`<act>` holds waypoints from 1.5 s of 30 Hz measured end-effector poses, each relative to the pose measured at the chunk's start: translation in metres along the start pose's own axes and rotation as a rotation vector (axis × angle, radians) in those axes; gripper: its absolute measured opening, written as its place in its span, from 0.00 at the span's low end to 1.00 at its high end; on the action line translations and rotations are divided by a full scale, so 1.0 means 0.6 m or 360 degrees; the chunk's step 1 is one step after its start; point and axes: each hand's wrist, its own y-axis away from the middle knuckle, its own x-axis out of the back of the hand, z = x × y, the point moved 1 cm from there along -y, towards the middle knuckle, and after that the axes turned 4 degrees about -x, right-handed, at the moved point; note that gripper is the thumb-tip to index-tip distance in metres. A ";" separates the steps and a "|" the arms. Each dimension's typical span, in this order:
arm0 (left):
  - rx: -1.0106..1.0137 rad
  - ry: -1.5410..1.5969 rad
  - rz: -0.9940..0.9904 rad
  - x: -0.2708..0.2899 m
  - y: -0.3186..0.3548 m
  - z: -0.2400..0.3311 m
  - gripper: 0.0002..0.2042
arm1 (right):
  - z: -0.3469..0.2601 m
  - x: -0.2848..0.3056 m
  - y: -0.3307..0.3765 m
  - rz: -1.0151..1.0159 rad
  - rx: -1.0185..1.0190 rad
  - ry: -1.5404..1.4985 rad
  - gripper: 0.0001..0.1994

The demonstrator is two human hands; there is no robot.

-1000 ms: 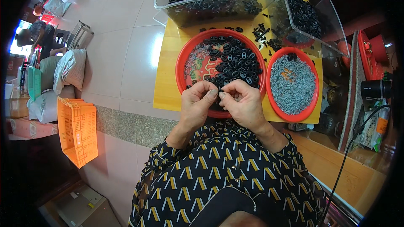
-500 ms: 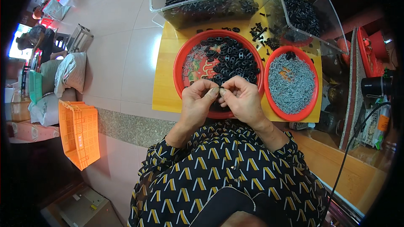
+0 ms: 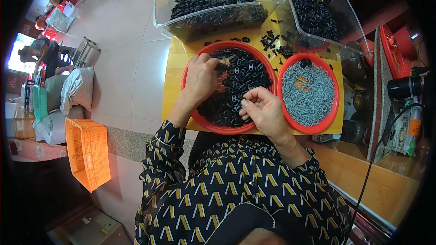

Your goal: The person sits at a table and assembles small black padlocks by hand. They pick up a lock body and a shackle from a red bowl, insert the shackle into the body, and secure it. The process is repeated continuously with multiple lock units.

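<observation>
A round red tray point(image 3: 268, 54) holds many small black oval plastic pieces with two holes point(image 3: 250, 67). My left hand point(image 3: 202, 76) reaches over the tray's left side, its fingers bent down among the contents. Its fingertips are hidden, so what they pinch does not show. Above the tray's lower right rim, my right hand point(image 3: 262, 110) is closed in a pinch, thumb against forefinger. Whatever sits between those fingertips is too small to make out. Right of it stands a second red tray point(image 3: 336, 102), full of small silver screws point(image 3: 309, 95).
Two clear plastic bins point(image 3: 218, 7) point(image 3: 318, 16) of black pieces stand at the back of the yellow table point(image 3: 175, 75). Loose black bits point(image 3: 271, 41) lie between bins and trays. An orange crate point(image 3: 91, 154) and stuffed sacks point(image 3: 77, 90) are at left. Another person point(image 3: 41, 54) bends over far left.
My hands were together at the near side of the black pieces. The left has moved away, up and left over the tray; the right stays near its place, still pinched.
</observation>
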 end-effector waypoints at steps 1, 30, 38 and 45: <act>0.0002 -0.0017 0.0005 -0.011 0.001 -0.008 0.10 | 0.003 0.001 0.000 -0.0001 -0.0007 0.0008 0.03; 0.0229 0.0731 0.0079 -0.016 0.024 -0.004 0.06 | 0.008 0.001 0.000 -0.0010 -0.0082 0.0072 0.04; 0.0913 0.2720 0.0018 0.022 0.106 0.043 0.09 | 0.003 -0.013 -0.014 -0.0198 -0.0281 -0.0613 0.05; 0.0853 0.2853 0.0103 0.040 0.117 0.073 0.12 | 0.002 -0.040 -0.017 -0.0228 -0.0280 -0.0752 0.06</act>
